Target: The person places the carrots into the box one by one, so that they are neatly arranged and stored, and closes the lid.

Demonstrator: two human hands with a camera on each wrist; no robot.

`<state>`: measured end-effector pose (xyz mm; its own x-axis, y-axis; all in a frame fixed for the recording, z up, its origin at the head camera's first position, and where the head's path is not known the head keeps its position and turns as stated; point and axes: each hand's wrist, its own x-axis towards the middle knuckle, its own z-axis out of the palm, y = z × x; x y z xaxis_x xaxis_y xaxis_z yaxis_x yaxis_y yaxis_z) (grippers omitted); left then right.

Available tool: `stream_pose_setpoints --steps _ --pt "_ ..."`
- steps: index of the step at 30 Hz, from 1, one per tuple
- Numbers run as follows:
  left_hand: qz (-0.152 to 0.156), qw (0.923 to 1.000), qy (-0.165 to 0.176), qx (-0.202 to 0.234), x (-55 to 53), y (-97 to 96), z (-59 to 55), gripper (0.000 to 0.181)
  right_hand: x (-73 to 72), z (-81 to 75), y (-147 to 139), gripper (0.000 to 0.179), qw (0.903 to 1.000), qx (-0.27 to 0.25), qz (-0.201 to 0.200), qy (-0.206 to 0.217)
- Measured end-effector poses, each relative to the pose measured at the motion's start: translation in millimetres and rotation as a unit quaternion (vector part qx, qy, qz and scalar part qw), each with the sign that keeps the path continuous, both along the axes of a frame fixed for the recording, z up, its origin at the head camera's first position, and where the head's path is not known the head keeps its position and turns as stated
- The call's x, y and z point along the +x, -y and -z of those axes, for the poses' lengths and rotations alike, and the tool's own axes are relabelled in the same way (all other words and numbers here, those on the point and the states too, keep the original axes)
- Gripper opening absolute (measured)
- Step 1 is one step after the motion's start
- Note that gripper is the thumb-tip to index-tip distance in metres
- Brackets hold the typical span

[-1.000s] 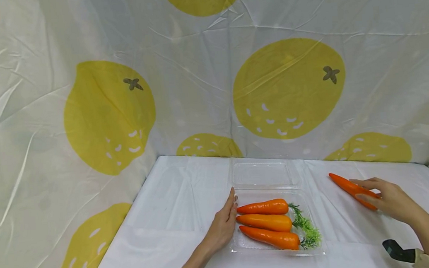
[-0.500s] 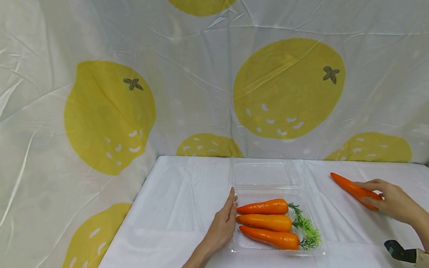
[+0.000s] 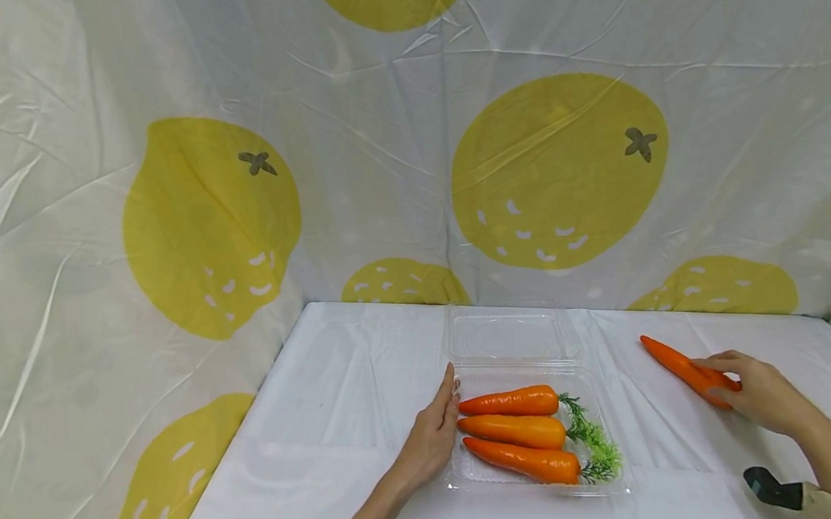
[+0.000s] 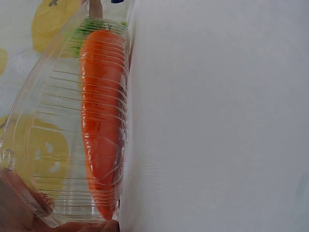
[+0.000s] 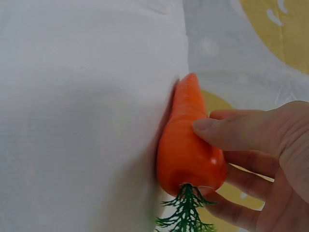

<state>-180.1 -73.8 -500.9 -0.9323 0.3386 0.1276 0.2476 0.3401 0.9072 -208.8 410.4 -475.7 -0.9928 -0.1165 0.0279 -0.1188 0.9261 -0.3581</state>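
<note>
Three glossy orange carrots [image 3: 518, 432] with green tops lie side by side in a clear plastic container [image 3: 467, 473], their tips to the left. My left hand [image 3: 428, 439] lies with straight fingers against the container's left wall. From the left wrist view, one carrot [image 4: 101, 106] shows through the ribbed plastic. To the right of the container, my right hand [image 3: 753, 389] holds another carrot [image 3: 683, 365] near its thick end, tip pointing away and left. In the right wrist view the thumb presses on this carrot [image 5: 186, 154], fingers on its far side; a dark green sprig hangs from its end.
The container's clear lid [image 3: 508, 335] lies folded back behind it. White cloth [image 3: 339, 409] covers the table, with a lemon-print curtain [image 3: 373, 174] rising behind and at the left. A black strap piece [image 3: 772, 488] sits by the right sleeve.
My right hand has shifted slightly right and toward me along the carrot's thick end; the carrot has moved a touch to the right. The left hand and container stay still.
</note>
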Motion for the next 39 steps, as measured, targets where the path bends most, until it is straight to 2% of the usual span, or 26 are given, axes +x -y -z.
stream_pose_setpoints --steps 9,18,26,30,33,39 --pt "0.001 1.0 0.01 0.0 -2.6 -0.6 1.5 0.058 -0.9 3.0 1 0.048 1.0 0.004 -0.001 0.002" --pt "-0.004 0.9999 0.01 -0.005 -2.4 -0.5 2.5 0.058 -0.8 1.1 2 0.054 0.9996 0.01 0.0 0.026" --pt "-0.004 0.9999 0.011 -0.003 -2.5 -0.5 3.0 0.058 2.2 -2.7 0 0.05 0.9998 -0.006 -0.012 0.013" --pt "-0.002 0.9999 0.01 -0.003 -2.6 -0.5 2.7 0.058 4.3 -5.6 3 0.045 0.9994 -0.013 -0.031 -0.009" --pt "-0.001 1.0 0.009 -0.002 -2.2 -0.5 2.3 0.058 5.5 -8.7 6 0.044 0.9985 -0.021 -0.043 -0.026" --pt "-0.001 1.0 0.005 -0.003 -0.8 0.0 2.1 0.058 8.6 -16.3 14 0.046 0.9971 -0.046 -0.048 -0.035"
